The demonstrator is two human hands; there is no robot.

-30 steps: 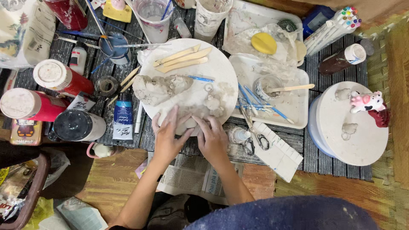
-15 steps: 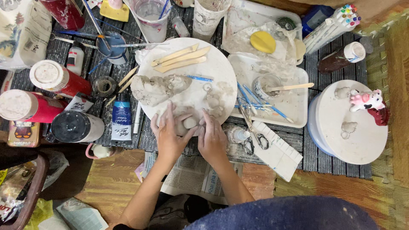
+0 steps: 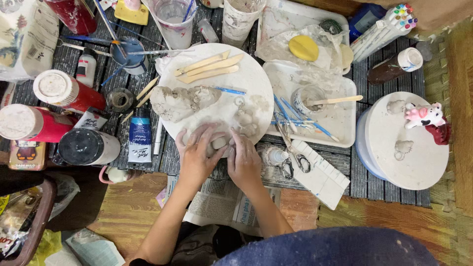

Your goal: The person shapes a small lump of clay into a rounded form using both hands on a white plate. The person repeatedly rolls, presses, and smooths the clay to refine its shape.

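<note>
My left hand [image 3: 197, 153] and my right hand [image 3: 242, 158] meet over a small lump of pale clay [image 3: 218, 144] at the near edge of a round white board [image 3: 256, 81]. Fingers of both hands press on the lump. A bigger mass of grey clay [image 3: 177, 102] lies on the board's left part. Three wooden modelling sticks [image 3: 209, 68] rest at the board's far side. Small clay pieces [image 3: 246, 120] and a thin blue tool [image 3: 229, 90] sit just right of the middle.
Red jars [image 3: 64, 91] and a black-lidded jar [image 3: 86, 147] stand at the left, with a paint tube [image 3: 140, 140]. A white tray [image 3: 340, 123] holds a cup and brushes. Scissors [image 3: 290, 160] lie beside it. A second round board [image 3: 406, 143] at the right carries a small pink figure [image 3: 423, 116].
Both hands have shifted slightly forward onto the board and closed in around the small clay lump. Nothing else on the surface has moved.
</note>
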